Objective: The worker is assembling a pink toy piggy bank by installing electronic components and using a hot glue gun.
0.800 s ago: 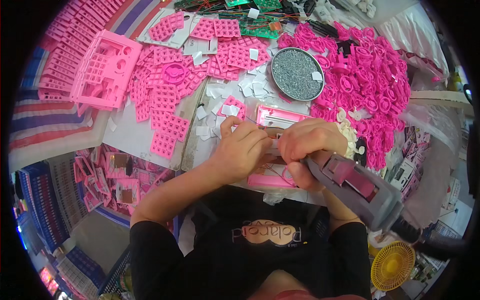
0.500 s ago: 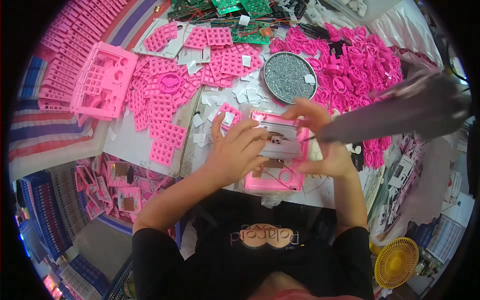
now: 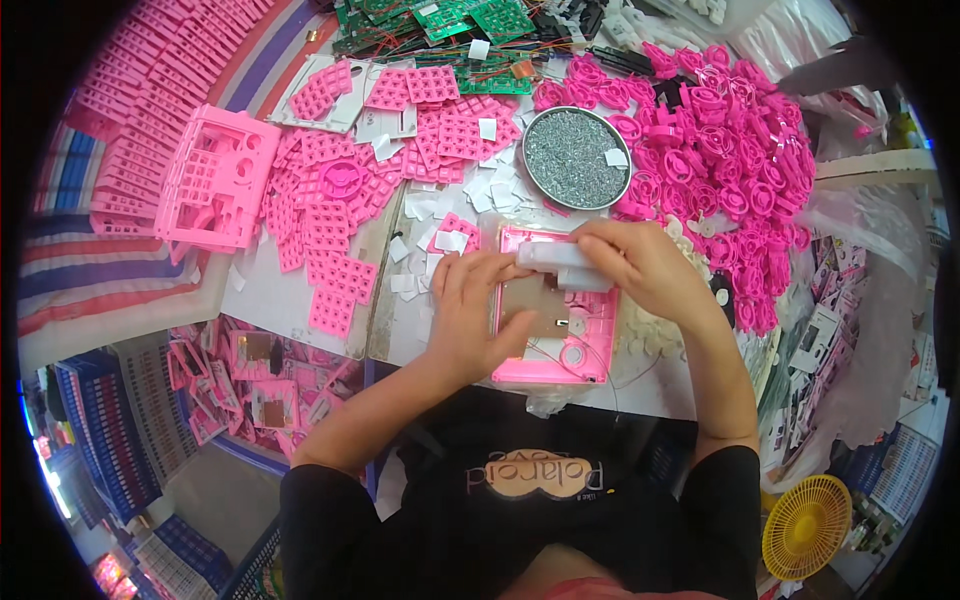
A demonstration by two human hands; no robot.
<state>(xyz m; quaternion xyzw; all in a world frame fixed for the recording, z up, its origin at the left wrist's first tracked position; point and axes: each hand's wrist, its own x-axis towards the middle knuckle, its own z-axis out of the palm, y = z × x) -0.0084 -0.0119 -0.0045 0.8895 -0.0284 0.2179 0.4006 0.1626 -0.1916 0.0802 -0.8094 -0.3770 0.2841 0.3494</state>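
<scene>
So, head camera, which looks straight down at the bench. The left hand lies over the left side of a shallow pink case, fingers and thumb spread apart, not clenched round anything. Its thumb sits over the brown plate inside the case, and its fingertips are right by the left end of a light grey block. The right hand has hold of that block by its right end, over the upper part of the case.

The case itself lies open side up near the front edge of the bench, with clear plastic poking out below it. Thin wires run across its lower half and spill out past the right side.

Around that it's pretty packed: a round dish full of small grey metal bits just beyond the case, a massive heap of hot pink rings to the right, and pink button pads piled to the left with white paper squares scattered between. Green circuit boards are stacked at the far edge. A bigger pink shell stands off to the left, and there's a yellow basket down at lower right.
</scene>
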